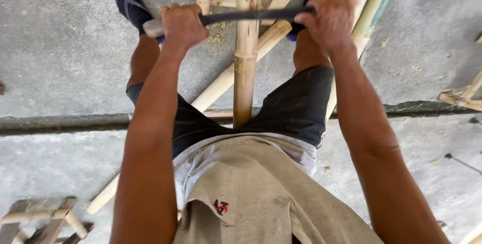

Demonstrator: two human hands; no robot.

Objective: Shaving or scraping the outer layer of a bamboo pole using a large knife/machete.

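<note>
Crosswise over the upright-running bamboo pole (246,48) a dark two-handled blade (251,15) is held, its long axis set left to right, at right angles to the pole's length. The left hand (182,23) is wrapped on the pale handle end, fingers clamped shut; the right hand (329,19) is clenched on the other end. Both are equally near the pole, which lies between the knees, tan, smooth and knotted at a node, above the concrete floor (65,63).

Bamboo workshop: concrete floor (65,63), bamboo poles (246,58), wood frames (40,221) w/ shavings.
</note>
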